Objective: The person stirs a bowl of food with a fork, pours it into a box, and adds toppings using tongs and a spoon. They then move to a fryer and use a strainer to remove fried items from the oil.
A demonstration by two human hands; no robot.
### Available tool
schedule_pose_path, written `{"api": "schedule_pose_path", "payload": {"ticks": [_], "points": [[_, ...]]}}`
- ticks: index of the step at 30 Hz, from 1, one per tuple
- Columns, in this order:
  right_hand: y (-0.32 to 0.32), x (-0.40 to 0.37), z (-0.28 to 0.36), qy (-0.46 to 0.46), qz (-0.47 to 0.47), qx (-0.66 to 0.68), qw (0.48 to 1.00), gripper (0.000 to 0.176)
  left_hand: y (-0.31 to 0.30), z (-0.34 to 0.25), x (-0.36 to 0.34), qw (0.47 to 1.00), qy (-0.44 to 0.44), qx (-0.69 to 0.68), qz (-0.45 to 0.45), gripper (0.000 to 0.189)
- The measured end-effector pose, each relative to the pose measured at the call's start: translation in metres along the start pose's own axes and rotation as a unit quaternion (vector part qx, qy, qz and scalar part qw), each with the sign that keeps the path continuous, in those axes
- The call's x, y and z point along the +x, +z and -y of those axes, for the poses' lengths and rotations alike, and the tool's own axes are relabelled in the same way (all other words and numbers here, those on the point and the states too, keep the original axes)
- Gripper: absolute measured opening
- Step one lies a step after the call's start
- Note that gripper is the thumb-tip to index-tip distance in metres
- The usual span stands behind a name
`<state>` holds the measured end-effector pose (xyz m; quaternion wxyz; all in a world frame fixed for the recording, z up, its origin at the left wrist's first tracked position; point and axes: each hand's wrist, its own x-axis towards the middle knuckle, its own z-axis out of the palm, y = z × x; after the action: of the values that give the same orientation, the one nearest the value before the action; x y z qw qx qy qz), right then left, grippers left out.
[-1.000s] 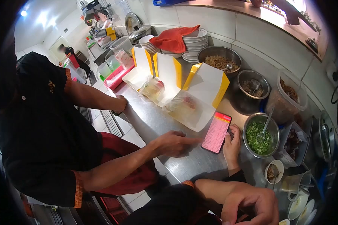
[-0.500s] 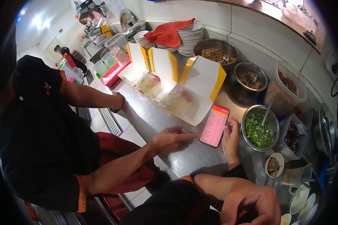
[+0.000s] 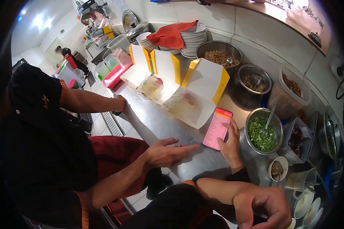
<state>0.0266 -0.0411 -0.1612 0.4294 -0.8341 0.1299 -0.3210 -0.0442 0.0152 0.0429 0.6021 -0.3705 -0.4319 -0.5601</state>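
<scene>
A phone (image 3: 215, 131) with a pink list on its screen lies on the steel counter. My right hand (image 3: 230, 145) is on its right side, thumb and fingers spread over the screen and edge. My left forearm crosses in front of my right arm. At its end my left hand (image 3: 262, 204) is curled near the bottom edge, dark cloth beneath it; whatever its fingers hold is hidden. A co-worker's hand (image 3: 170, 152) is left of the phone, one finger pointing towards it. Beyond the phone stand open white-and-yellow boxes (image 3: 212, 76) with clear-wrapped food (image 3: 181, 105) in them.
Right of the phone stands a bowl of chopped green onion (image 3: 260, 139) with a ladle, beside a small bowl (image 3: 278, 170). Behind are metal bowls of food (image 3: 219, 53), a plastic tub (image 3: 290, 91) and stacked bowls (image 3: 193, 40) under a red cloth (image 3: 172, 36). A co-worker stands at left.
My right hand has shifted left, bringing its thumb and fingers over the phone's screen. The co-worker's pointing hand has drawn back slightly from the phone and dropped lower.
</scene>
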Motion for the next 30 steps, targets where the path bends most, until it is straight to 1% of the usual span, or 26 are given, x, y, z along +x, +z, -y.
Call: {"api": "schedule_pose_path", "payload": {"ticks": [2, 5, 7, 9, 14, 18, 30], "points": [[-0.001, -0.001, 0.005, -0.033, 0.057, -0.061, 0.996, 0.028, -0.002, 0.001, 0.000, 1.000, -0.005, 0.006, 0.000, 0.025], [0.001, -0.002, -0.004, -0.032, 0.080, -0.063, 0.994, 0.013, -0.003, 0.003, 0.000, 1.000, -0.009, 0.007, -0.003, 0.025], [0.002, -0.003, -0.005, -0.029, 0.074, -0.059, 0.995, 0.010, -0.003, 0.004, -0.003, 1.000, -0.007, 0.005, -0.009, 0.025], [0.002, -0.005, -0.004, -0.026, 0.072, -0.056, 0.996, 0.009, -0.002, 0.007, -0.003, 1.000, -0.005, 0.005, -0.015, 0.025], [0.003, -0.003, -0.006, -0.037, 0.072, -0.054, 0.995, 0.010, -0.004, 0.006, 0.000, 1.000, -0.001, 0.021, 0.004, 0.026], [0.002, -0.002, -0.005, -0.046, 0.072, -0.049, 0.995, 0.008, -0.003, 0.004, 0.001, 1.000, -0.004, 0.016, 0.006, 0.026], [0.005, -0.004, -0.006, -0.051, 0.069, -0.051, 0.995, 0.007, 0.000, 0.007, -0.003, 1.000, -0.010, 0.023, -0.008, 0.022]]}}
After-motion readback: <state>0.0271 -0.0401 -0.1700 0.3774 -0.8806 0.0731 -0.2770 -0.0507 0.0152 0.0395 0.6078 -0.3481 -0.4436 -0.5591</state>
